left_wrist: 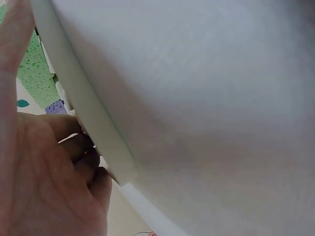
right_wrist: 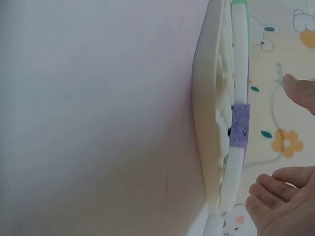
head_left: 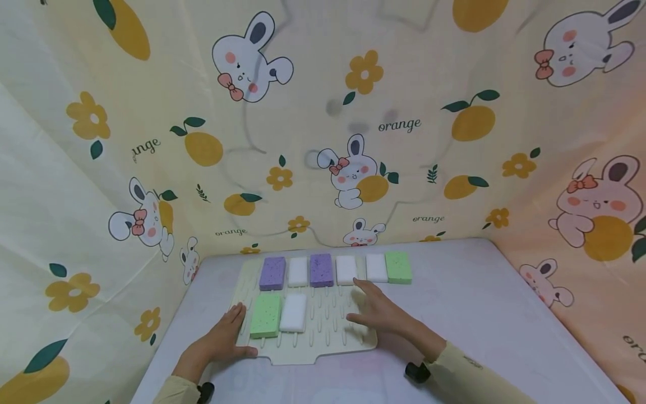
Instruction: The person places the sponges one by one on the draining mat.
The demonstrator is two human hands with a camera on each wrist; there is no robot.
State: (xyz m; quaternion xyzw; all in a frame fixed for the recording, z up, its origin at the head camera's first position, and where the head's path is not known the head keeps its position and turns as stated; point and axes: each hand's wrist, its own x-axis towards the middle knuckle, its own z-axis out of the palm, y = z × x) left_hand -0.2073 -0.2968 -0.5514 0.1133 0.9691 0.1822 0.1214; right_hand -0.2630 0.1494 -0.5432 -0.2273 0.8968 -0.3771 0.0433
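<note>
A cream ridged drying mat (head_left: 328,322) lies on the table and carries two rows of block sponges. Its back row has a purple sponge (head_left: 272,273), a white sponge (head_left: 298,272), another purple sponge (head_left: 321,270) and another white sponge (head_left: 346,270). In front lie a green sponge (head_left: 265,316) and a white sponge (head_left: 293,313). My left hand (head_left: 219,339) touches the mat's left edge, thumb at the front corner. Over the mat's right part, my right hand (head_left: 381,307) is spread with thumb and fingers apart, holding nothing; the right wrist view shows its palm clear of the sponges.
Beside the mat's back right corner, a white sponge (head_left: 376,267) and a green sponge (head_left: 398,267) stand side by side on the white table (head_left: 454,292). A printed cloth (head_left: 303,129) with rabbits and oranges surrounds the table at the back and both sides.
</note>
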